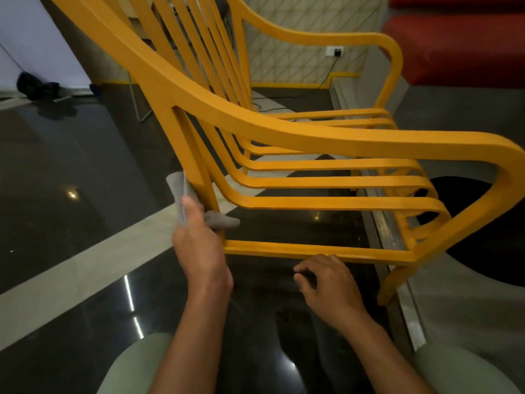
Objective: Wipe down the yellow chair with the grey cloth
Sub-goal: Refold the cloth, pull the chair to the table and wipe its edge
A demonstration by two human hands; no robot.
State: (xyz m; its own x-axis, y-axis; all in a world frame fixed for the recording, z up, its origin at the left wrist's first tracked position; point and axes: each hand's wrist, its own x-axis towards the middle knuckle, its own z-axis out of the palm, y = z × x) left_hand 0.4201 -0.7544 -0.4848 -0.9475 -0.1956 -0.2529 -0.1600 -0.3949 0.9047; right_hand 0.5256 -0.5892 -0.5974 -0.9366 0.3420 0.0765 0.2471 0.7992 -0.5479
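The yellow chair (284,132) fills the view, seen from its side, with slatted seat and back and curved armrests. My left hand (199,243) grips the grey cloth (181,191) and presses it against the chair's near rear leg, just above the low side rail. Part of the cloth sticks out to the right of the leg. My right hand (326,282) rests below that low side rail, fingers curled and touching its underside, with nothing in it.
The floor is dark and glossy with a pale stripe (85,257) running across it. A red sofa (460,44) stands at the back right. A wall socket with a black cable (335,52) is behind the chair. Dark items (34,85) lie at the far left.
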